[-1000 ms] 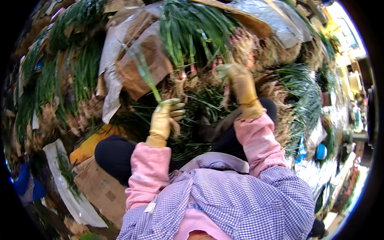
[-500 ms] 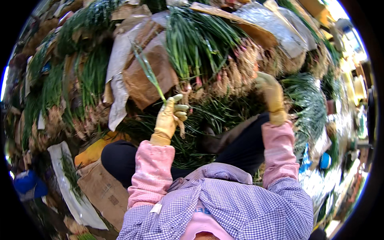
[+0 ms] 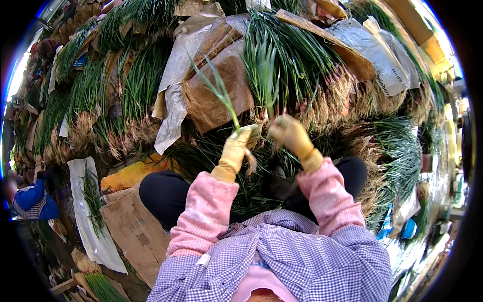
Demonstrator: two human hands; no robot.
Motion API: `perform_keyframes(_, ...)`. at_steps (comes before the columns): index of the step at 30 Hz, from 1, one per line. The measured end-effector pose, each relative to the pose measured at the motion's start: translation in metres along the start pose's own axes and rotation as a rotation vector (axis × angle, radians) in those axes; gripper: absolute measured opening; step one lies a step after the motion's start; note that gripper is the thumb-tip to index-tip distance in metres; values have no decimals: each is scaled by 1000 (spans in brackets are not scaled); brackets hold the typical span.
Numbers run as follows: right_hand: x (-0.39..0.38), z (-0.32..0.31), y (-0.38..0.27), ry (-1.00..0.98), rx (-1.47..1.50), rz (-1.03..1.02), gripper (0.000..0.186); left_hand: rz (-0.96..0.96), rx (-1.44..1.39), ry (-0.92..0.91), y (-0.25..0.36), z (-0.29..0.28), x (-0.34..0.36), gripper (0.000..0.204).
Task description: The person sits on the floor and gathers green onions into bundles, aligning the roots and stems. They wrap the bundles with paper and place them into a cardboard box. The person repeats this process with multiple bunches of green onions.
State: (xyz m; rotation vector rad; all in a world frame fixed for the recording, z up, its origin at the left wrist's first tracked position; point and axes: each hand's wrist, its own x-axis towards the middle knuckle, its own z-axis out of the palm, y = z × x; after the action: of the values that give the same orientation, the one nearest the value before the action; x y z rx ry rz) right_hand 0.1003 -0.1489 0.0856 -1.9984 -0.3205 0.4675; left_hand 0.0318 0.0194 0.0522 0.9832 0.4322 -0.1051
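Observation:
My left hand (image 3: 236,151), in a yellow glove, is closed round a green onion (image 3: 225,98). Its leaves point up and left, and its pale roots (image 3: 250,163) hang below the fingers. Close by on the right, my gloved right hand (image 3: 292,137) is closed on another green onion (image 3: 268,90), which stands upright and is blurred by motion. Just beyond both hands lies a thick row of green onions (image 3: 287,55), leaves away from me and reddish stems and tan roots toward me.
Brown paper sheeting (image 3: 219,93) lies left of the row. More green onion bundles (image 3: 397,156) lie at the right. Loose leaves cover the ground between my knees. A flattened cardboard piece (image 3: 136,226) and a white strip (image 3: 95,221) are at the left, where another person (image 3: 32,199) sits in blue.
My right hand has come from the root ends at the right toward my left hand, now with a green onion in it. My left hand still holds its onion; the view has shifted.

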Motion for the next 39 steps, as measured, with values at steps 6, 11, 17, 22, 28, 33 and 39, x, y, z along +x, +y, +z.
perform_keyframes(6,-8,15,28,-220,488,272,28,-137,97,-121,-11,11,-10,28)
perform_keyframes(11,18,58,22,-126,609,471,17,-135,273,-39,-37,-11,-8,27)
perform_keyframes(17,26,79,71,395,46,233,22,66,265,143,-19,-9,-22,22)
perform_keyframes(22,-7,33,33,-749,-491,66,36,6,-13,12,19,-30,-24,29)
perform_keyframes(28,82,28,74,293,-241,251,44,-334,-434,-50,10,-25,-23,21)
perform_keyframes(33,64,-13,25,290,420,228,21,-63,-252,-3,14,-34,-26,27)
perform_keyframes(39,-11,13,6,-809,-351,181,36,222,-154,29,38,-3,-21,20)
